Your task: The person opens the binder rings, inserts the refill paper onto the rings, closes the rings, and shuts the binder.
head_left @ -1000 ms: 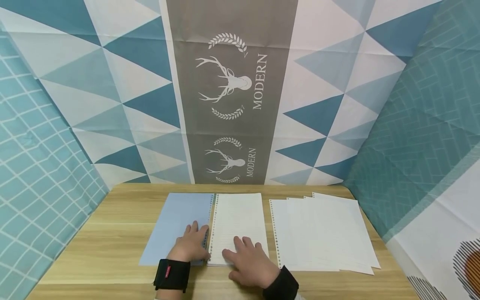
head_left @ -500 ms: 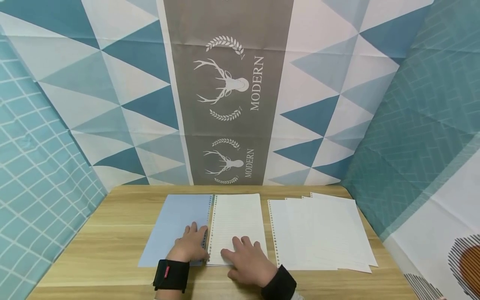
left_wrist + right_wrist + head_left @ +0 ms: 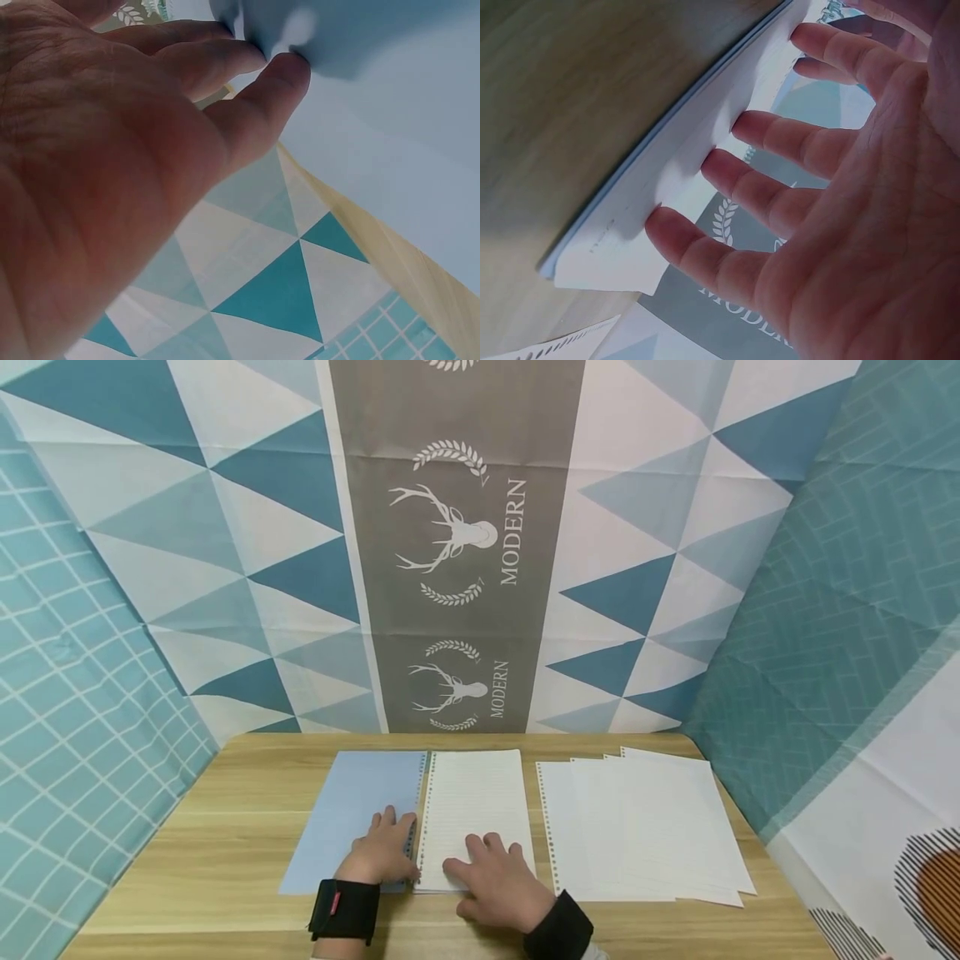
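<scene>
Wood-grain desk (image 3: 217,827) beneath both hands; patterned wall cloth (image 3: 645,527) beyond them, with blue and white triangles and a grey band bearing deer heads. Notebook (image 3: 476,789) lies spread flat under the hands. Its plain, pale blue cover (image 3: 360,785) is under the left hand (image 3: 381,850); its white, faintly lined pages, holes punched along the inner edge, are under the right hand (image 3: 501,887). Hole-lined binding runs between the hands.

Left hand: fingers relaxed and spread, tips touching the cover, thumb at the binding; nothing gripped. Right hand: fingers apart, slightly bent, tips resting on the page near its lower edge; nothing gripped.

Loose white sheets (image 3: 645,835), overlapping in a fan, lie just right of the right hand. Black band on each wrist.
</scene>
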Available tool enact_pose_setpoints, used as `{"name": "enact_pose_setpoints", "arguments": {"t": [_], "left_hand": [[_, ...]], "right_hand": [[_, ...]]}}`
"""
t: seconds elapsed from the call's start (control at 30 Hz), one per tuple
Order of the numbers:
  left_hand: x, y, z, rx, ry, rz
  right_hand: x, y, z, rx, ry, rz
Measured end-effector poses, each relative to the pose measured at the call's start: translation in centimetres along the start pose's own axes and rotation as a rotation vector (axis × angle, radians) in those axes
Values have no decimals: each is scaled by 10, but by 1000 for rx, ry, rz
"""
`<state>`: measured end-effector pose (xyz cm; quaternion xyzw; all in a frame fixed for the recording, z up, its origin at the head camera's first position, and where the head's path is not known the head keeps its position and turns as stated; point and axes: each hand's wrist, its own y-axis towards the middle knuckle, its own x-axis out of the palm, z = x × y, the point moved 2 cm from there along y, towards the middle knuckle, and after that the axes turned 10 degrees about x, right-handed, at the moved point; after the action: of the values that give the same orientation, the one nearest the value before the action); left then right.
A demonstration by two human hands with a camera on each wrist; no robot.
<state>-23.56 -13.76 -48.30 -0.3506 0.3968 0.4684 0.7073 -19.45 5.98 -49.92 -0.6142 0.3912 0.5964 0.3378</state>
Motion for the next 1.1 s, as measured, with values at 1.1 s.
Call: {"name": "enact_pose_setpoints", "arguments": {"t": [1.1], "left_hand": [[3, -1, -1, -3, -16, 8]], "right_hand": [[3, 1, 0, 28, 40, -54]]}}
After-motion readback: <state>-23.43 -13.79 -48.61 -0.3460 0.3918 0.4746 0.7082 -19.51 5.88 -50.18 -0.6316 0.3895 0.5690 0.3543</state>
